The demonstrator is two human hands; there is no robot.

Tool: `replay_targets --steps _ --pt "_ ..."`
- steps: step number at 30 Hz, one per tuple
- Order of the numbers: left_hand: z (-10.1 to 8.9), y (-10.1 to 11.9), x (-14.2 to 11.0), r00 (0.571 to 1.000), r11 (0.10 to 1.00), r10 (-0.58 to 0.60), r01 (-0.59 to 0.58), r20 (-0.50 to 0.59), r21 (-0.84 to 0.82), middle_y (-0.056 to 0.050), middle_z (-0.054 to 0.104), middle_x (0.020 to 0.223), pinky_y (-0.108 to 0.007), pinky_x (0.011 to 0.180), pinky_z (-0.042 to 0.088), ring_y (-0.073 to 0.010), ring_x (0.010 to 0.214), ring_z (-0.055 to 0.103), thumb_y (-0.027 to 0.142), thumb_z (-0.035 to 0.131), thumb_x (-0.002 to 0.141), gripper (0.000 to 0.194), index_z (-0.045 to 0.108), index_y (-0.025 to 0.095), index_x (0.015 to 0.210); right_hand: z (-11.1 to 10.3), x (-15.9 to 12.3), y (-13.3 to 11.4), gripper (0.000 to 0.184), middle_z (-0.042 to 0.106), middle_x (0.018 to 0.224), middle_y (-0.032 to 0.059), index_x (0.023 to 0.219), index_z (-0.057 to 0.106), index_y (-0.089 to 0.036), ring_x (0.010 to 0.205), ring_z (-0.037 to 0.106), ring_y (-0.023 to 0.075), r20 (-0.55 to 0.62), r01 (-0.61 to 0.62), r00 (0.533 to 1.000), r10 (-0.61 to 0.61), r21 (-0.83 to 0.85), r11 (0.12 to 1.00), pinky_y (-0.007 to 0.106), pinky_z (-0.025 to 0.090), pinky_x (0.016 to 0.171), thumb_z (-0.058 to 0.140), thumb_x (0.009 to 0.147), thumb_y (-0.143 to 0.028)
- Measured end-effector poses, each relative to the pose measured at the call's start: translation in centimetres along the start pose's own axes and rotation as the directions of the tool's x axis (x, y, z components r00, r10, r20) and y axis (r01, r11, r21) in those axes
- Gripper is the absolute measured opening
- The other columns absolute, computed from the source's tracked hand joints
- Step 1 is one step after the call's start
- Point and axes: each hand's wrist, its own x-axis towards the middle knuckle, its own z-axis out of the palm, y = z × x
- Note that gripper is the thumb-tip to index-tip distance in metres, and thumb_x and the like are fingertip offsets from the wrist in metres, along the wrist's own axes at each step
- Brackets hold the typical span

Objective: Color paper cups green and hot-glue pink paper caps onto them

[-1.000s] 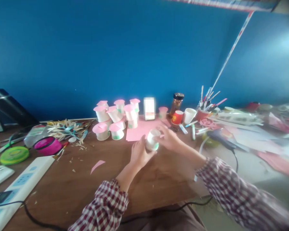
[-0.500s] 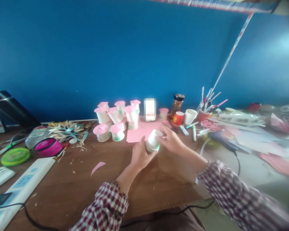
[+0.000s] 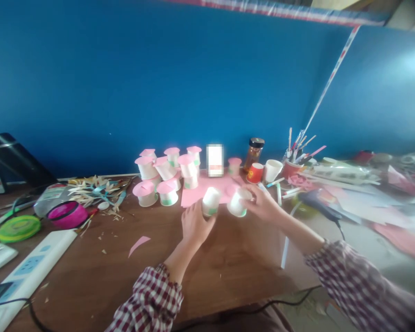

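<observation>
My left hand (image 3: 196, 223) is closed around a white paper cup (image 3: 211, 199) with a green patch low on its side. Just to the right, my right hand (image 3: 263, 204) grips a second white paper cup (image 3: 237, 204), which leans and shows green near its lower edge. A small gap separates the two cups. Behind them lies a stack of pink paper (image 3: 191, 196). To the left stand several white cups topped with pink paper pieces, some stacked, including a front cup (image 3: 147, 198).
A lone pink-topped cup (image 3: 234, 168), a dark-lidded jar (image 3: 255, 157), a red cup (image 3: 254, 173) and a white cup (image 3: 273, 170) stand at the back. A glue gun (image 3: 320, 203) lies right. At left are a power strip (image 3: 31, 269) and a pink pouch (image 3: 67, 215).
Two nested cups have come apart. My right hand has moved right with one cup, while my left hand keeps the other and has shifted slightly left.
</observation>
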Motion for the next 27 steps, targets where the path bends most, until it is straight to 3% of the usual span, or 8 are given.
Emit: replay_targets --steps 8,14,20,23,27 --pt "-0.2 -0.3 0.9 1.000 0.999 -0.018 0.018 0.012 0.033 -0.008 0.061 0.114 -0.044 0.095 0.034 -0.0279 0.111 0.051 0.050 0.053 0.076 0.060 0.038 0.022 0.127 1.6 -1.9 -1.1 0.035 0.061 0.096 0.0062 0.106 0.055 -0.019 0.079 0.058 0.0192 0.171 0.051 0.984 -0.043 -0.042 0.998 0.031 0.045 0.071 0.061 0.072 -0.026" --pt "0.1 -0.6 1.0 0.999 0.996 -0.031 0.028 0.034 0.088 -0.012 0.059 0.114 -0.044 0.102 0.026 -0.0278 0.116 0.047 0.049 0.050 0.079 0.055 0.041 0.015 0.121 1.7 -2.3 -1.3 0.044 0.061 0.101 0.0061 0.110 0.055 -0.019 0.077 0.058 0.0179 0.181 0.014 0.983 -0.012 -0.005 1.000 0.031 0.045 0.071 0.066 0.068 -0.025" --pt "-0.1 -0.7 1.6 0.993 0.978 -0.083 0.097 -0.084 0.183 -0.014 0.056 0.115 -0.046 0.094 0.034 -0.0338 0.112 0.047 0.053 0.050 0.076 0.055 0.050 0.018 0.119 1.8 -3.3 -2.2 0.051 0.063 0.099 0.0044 0.113 0.054 -0.020 0.066 0.056 0.0145 0.224 0.008 0.974 -0.020 0.055 0.998 0.030 0.046 0.068 0.072 0.065 -0.026" --pt "-0.1 -1.2 1.9 0.991 0.983 -0.094 0.108 -0.098 0.151 -0.014 0.059 0.113 -0.046 0.094 0.034 -0.0329 0.111 0.050 0.049 0.051 0.078 0.066 0.036 0.016 0.133 2.2 -3.7 -2.5 0.055 0.062 0.105 0.0059 0.115 0.053 -0.019 0.069 0.058 0.0150 0.217 0.008 0.976 -0.026 0.080 0.997 0.030 0.047 0.068 0.073 0.064 -0.025" --pt "0.4 -1.9 2.0 0.998 0.996 -0.054 0.056 -0.029 0.065 -0.012 0.064 0.110 -0.045 0.099 0.031 -0.0283 0.113 0.051 0.042 0.049 0.081 0.074 0.017 0.013 0.141 2.9 -3.8 -2.7 0.056 0.061 0.106 0.0061 0.115 0.053 -0.019 0.070 0.058 0.0156 0.198 -0.001 0.980 -0.019 0.099 0.995 0.031 0.047 0.069 0.074 0.064 -0.028"
